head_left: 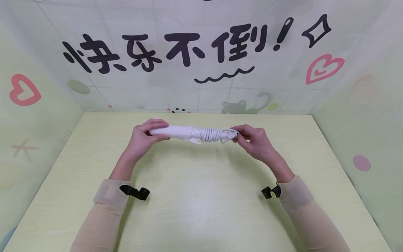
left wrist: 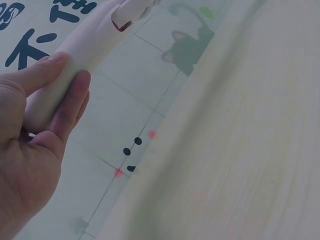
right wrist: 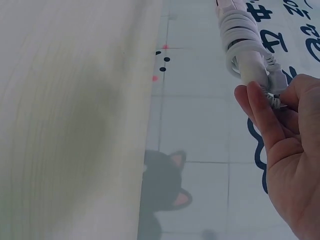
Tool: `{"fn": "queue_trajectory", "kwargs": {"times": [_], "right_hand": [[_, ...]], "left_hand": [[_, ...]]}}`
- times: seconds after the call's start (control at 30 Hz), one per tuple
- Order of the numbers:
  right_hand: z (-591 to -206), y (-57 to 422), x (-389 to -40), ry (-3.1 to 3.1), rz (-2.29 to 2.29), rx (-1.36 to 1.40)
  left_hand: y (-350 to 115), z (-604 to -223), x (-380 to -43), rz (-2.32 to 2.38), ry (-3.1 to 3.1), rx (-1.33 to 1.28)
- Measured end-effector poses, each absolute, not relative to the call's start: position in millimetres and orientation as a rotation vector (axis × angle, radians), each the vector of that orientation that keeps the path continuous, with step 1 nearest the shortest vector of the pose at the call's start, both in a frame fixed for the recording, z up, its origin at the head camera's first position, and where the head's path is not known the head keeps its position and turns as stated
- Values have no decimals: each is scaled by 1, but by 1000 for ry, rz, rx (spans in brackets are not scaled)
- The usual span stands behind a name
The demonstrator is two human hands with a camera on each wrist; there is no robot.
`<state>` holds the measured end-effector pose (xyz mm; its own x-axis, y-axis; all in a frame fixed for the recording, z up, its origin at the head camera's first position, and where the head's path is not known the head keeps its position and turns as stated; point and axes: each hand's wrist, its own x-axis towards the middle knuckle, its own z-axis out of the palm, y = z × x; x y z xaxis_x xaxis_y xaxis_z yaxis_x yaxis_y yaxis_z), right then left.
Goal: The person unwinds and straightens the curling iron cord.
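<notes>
A white curling iron (head_left: 174, 131) is held level above the far part of the table, its thick smooth end to the left. Its white cord (head_left: 211, 134) is wound in several loops round the narrower handle, and a small lever (head_left: 195, 141) sticks out near the middle. My left hand (head_left: 145, 134) grips the thick end between thumb and fingers. At the other end, my right hand (head_left: 253, 140) pinches the handle's tip together with the cord. In the right wrist view, the white plug (right wrist: 276, 80) lies against the handle just beyond the fingertips.
Below the hands spreads a pale wood-grain table (head_left: 195, 196). A printed back wall (head_left: 176, 94) rises at its far edge, with a side wall (head_left: 362, 133) on the right and another on the left. Both sleeves carry black wrist mounts (head_left: 135, 192).
</notes>
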<state>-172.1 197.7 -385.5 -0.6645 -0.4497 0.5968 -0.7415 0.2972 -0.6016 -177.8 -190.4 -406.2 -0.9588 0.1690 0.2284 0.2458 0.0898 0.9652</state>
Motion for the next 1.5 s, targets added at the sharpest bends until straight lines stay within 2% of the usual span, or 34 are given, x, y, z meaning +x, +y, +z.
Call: {"fn": "queue_trajectory", "kwargs": {"times": [0.5, 0.87, 1.33, 1.5], "right_hand": [[-389, 198, -174, -2265, 1215, 1064], [-389, 194, -171, -2329, 1225, 855], [-383, 191, -167, -2415, 1441, 663], [-381, 192, -167, -2426, 1660, 586]], "left_hand": [[-190, -408, -178, -2108, -2229, -454], [-188, -408, -178, -2085, -2228, -466], [-189, -406, -177, -2032, -2244, -454], [-190, -404, -176, -2059, -2209, -456]]}}
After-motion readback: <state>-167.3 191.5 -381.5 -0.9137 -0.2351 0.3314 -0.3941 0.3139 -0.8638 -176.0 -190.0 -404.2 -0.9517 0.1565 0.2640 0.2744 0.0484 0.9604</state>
